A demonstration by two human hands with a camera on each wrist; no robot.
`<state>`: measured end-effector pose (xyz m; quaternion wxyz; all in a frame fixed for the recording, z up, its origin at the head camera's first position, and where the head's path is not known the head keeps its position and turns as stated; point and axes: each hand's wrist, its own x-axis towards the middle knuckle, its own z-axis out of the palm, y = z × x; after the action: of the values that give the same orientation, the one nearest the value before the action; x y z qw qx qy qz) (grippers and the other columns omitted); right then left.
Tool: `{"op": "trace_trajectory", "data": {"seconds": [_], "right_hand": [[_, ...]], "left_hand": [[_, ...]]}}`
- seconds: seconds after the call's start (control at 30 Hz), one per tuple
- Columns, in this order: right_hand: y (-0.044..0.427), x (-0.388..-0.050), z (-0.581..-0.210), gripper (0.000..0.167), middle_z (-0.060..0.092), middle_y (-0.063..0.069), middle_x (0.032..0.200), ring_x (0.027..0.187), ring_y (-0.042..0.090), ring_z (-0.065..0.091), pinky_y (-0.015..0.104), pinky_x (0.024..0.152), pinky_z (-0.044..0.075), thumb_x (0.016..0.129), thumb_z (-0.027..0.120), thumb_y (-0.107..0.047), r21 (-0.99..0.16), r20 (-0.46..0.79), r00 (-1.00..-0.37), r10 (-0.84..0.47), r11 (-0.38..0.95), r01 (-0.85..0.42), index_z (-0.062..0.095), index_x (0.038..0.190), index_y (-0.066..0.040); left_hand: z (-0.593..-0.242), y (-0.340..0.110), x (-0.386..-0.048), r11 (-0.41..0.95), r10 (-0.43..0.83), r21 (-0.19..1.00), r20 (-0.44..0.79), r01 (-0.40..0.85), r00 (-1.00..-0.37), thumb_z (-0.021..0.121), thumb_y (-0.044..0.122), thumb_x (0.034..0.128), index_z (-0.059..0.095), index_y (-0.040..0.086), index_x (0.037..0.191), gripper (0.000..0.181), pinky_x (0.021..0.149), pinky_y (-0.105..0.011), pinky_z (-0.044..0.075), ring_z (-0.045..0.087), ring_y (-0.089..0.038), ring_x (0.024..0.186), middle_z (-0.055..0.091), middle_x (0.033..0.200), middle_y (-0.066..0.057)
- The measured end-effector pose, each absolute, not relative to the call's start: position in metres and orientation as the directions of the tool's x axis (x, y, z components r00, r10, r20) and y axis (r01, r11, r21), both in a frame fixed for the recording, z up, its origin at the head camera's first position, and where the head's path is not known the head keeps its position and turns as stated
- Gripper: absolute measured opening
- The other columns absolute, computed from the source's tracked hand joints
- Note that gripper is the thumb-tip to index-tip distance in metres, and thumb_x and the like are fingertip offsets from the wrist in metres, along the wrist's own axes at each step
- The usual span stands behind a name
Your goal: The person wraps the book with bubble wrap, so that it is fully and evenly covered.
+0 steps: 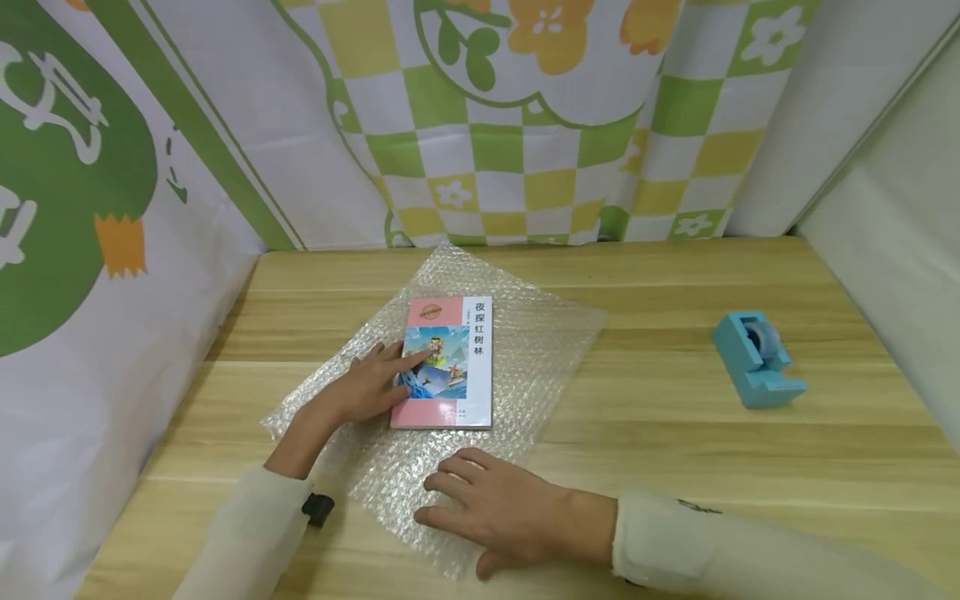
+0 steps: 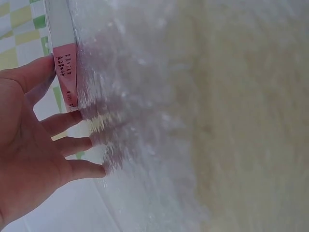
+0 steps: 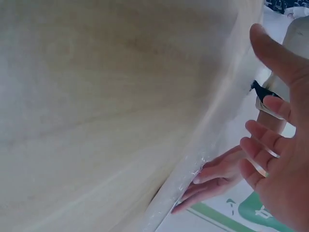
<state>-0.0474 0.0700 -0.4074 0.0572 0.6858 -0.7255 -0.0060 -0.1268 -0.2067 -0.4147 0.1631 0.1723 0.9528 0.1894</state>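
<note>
A thin paperback book (image 1: pixel 480 375) with a pink and white cover and a blue picture lies on a sheet of clear bubble wrap (image 1: pixel 551 333). My left hand (image 1: pixel 367 385) touches the book's left side, its index finger stretched over the cover picture. In the left wrist view, other fingertips of that hand (image 2: pixel 38 140) rest on the bubble wrap beside the book's pink edge (image 2: pixel 66 72). Over the near part of the sheet is my right hand (image 1: pixel 510 508), fingers spread and loosely bent. Nothing is between the fingers of this hand (image 3: pixel 285 150) in the right wrist view.
To the right on the wooden table (image 1: pixel 637 467) stands a light blue tape dispenser (image 1: pixel 757 362) holding a roll of clear tape (image 1: pixel 763 337). A green, yellow and white checked cloth (image 1: pixel 510 158) hangs behind the table's far edge. White sheeting (image 1: pixel 112 417) borders the left side.
</note>
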Motion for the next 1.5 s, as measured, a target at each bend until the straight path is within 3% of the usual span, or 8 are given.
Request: {"op": "trace_trajectory", "data": {"seconds": [0.1,0.27,0.5,0.9,1.1,1.2,1.33,1.5], "right_hand": [[0.071,-0.046,-0.409,0.06,0.052,0.002,0.131,0.122,0.021,0.046,0.036,0.109,0.032,0.085,0.072,-0.051,0.119,0.135,-0.033,-0.99,0.05,-0.992,0.053,0.133,-0.021],[0.069,-0.05,-0.414,0.012,0.057,-0.001,0.109,0.104,0.018,0.053,0.033,0.099,0.04,0.1,0.053,-0.023,0.171,0.274,-0.01,-0.962,0.059,-0.983,0.06,0.108,-0.018],[0.064,-0.063,-0.403,0.018,0.059,-0.005,0.078,0.079,0.014,0.058,0.029,0.085,0.049,0.101,0.05,-0.014,0.117,0.47,-0.035,-0.882,0.101,-0.988,0.064,0.089,-0.016],[0.061,-0.097,-0.375,0.009,0.067,-0.002,0.082,0.082,0.017,0.063,0.033,0.085,0.049,0.086,0.077,-0.014,-0.201,0.637,-0.339,-0.693,0.275,-0.94,0.068,0.087,-0.011],[0.053,-0.127,-0.373,0.011,0.068,-0.005,0.076,0.074,0.012,0.064,0.033,0.074,0.05,0.085,0.079,-0.01,-0.433,0.57,-0.531,-0.628,0.319,-0.843,0.069,0.08,-0.011],[0.05,-0.142,-0.375,0.011,0.07,-0.004,0.076,0.071,0.009,0.065,0.03,0.07,0.051,0.086,0.079,-0.01,-0.547,0.498,-0.618,-0.608,0.332,-0.768,0.07,0.081,-0.01],[0.047,-0.159,-0.383,0.012,0.069,-0.004,0.076,0.069,0.007,0.063,0.025,0.065,0.051,0.088,0.079,-0.013,-0.647,0.385,-0.709,-0.591,0.374,-0.664,0.069,0.082,-0.01],[0.044,-0.174,-0.394,0.012,0.068,-0.004,0.076,0.066,0.007,0.06,0.027,0.065,0.049,0.088,0.078,-0.015,-0.711,0.267,-0.771,-0.578,0.422,-0.562,0.069,0.083,-0.011]], "left_hand": [[-0.415,-0.207,-0.128,0.868,0.391,0.416,-0.241,0.27,-0.888,0.057,0.02,0.1004,0.036,0.023,0.157,0.06,0.103,-0.079,0.012,0.012,-0.058,0.141,0.022,0.156,-0.034],[-0.415,-0.207,-0.131,0.866,0.389,0.42,-0.229,0.27,-0.892,0.059,0.019,0.0995,0.039,0.022,0.156,0.06,0.102,-0.079,0.015,0.014,-0.059,0.141,0.024,0.156,-0.034],[-0.412,-0.208,-0.133,0.861,0.38,0.436,-0.203,0.264,-0.903,0.065,0.017,0.0964,0.044,0.019,0.153,0.061,0.106,-0.073,0.021,0.02,-0.055,0.141,0.028,0.156,-0.03],[-0.411,-0.211,-0.133,0.831,0.405,0.469,-0.145,0.297,-0.903,0.072,0.015,0.0919,0.052,0.013,0.147,0.059,0.106,-0.07,0.027,0.031,-0.053,0.138,0.036,0.15,-0.033],[-0.413,-0.211,-0.136,0.792,0.45,0.489,-0.064,0.365,-0.891,0.06,-0.01,0.0932,0.058,0.002,0.139,0.047,0.105,-0.064,0.034,0.041,-0.053,0.131,0.046,0.141,-0.035],[-0.411,-0.21,-0.135,0.758,0.34,0.633,-0.181,0.155,-0.923,0.045,0.013,0.1065,0.051,0.002,0.145,0.041,0.11,-0.063,0.027,0.033,-0.048,0.139,0.039,0.15,-0.029],[-0.406,-0.213,-0.132,0.739,0.239,0.673,-0.305,-0.031,-0.922,0.031,0.045,0.1081,0.037,0.002,0.153,0.063,0.115,-0.057,0.019,0.022,-0.04,0.146,0.03,0.159,-0.019],[-0.402,-0.22,-0.135,0.804,0.489,0.454,-0.138,0.384,-0.861,0.039,0.008,0.1079,0.056,-0.006,0.135,0.035,0.11,-0.056,0.032,0.043,-0.046,0.133,0.048,0.143,-0.029]]}}
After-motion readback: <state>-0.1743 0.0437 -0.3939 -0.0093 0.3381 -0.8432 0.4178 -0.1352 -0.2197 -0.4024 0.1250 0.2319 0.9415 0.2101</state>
